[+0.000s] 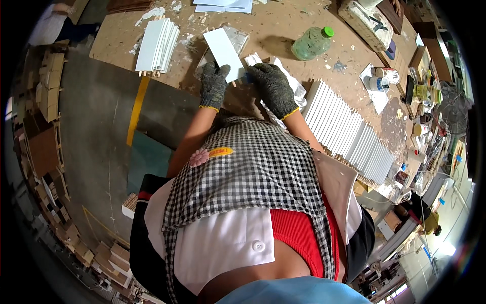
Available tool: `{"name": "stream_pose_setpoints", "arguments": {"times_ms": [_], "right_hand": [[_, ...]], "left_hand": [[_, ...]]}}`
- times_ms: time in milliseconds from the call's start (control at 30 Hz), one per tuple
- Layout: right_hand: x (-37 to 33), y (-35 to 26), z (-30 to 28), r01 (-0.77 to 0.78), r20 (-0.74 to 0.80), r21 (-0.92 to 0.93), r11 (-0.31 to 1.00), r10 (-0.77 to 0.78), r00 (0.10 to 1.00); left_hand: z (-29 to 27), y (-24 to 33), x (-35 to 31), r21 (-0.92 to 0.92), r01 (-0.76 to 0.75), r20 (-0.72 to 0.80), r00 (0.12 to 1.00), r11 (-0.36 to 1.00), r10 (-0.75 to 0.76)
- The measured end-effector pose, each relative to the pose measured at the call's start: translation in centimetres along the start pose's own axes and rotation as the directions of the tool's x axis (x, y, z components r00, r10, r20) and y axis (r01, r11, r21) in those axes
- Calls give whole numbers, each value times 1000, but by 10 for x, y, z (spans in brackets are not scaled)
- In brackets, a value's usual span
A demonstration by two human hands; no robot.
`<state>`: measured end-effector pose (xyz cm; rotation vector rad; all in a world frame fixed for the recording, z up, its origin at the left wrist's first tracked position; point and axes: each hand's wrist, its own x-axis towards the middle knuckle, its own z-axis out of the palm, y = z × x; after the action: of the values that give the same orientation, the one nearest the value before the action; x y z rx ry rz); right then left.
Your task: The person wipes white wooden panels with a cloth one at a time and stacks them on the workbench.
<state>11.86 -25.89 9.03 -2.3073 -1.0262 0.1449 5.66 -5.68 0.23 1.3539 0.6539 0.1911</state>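
A white rectangular board (223, 52) with small wooden pegs at its near end lies tilted over a worn flat block (237, 38) on the workbench. My left hand (214, 83), in a dark grey knit glove, is closed on the board's near left edge. My right hand (274, 87), gloved alike, is beside the board's near right corner, its fingers curled. A bit of blue shows at its fingertips, but what it holds is too small to make out. Crumpled white cloth (294, 83) lies under and beside that hand.
A stack of white pegged boards (154, 46) lies at the left of the bench (273, 23). A long row of similar boards (349, 131) stands at the right. A green bottle (310, 45) lies beyond my right hand. Paint cups (378, 84) stand farther right.
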Motion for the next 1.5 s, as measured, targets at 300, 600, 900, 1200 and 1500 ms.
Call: {"name": "stream_pose_setpoints", "arguments": {"times_ms": [300,600,900,1200,1500], "right_hand": [[0,0,-5,58,-55,102,993,-52,997],[-3,8,2,43,-26,88,995,-41,999],[-4,2,-5,0,24,138,990,-4,1000],[-24,23,-28,-69,144,179,981,43,989],[-43,32,-31,-319,10,595,738,390,921]], "left_hand": [[0,4,-5,-20,7,20,1000,1000,-6],[2,8,-4,-36,2,34,999,999,-1],[3,6,-8,35,-6,-22,1000,999,6],[-3,21,-6,-262,123,73,992,957,-107],[-82,73,22,-667,3,-72,995,745,-68]]}}
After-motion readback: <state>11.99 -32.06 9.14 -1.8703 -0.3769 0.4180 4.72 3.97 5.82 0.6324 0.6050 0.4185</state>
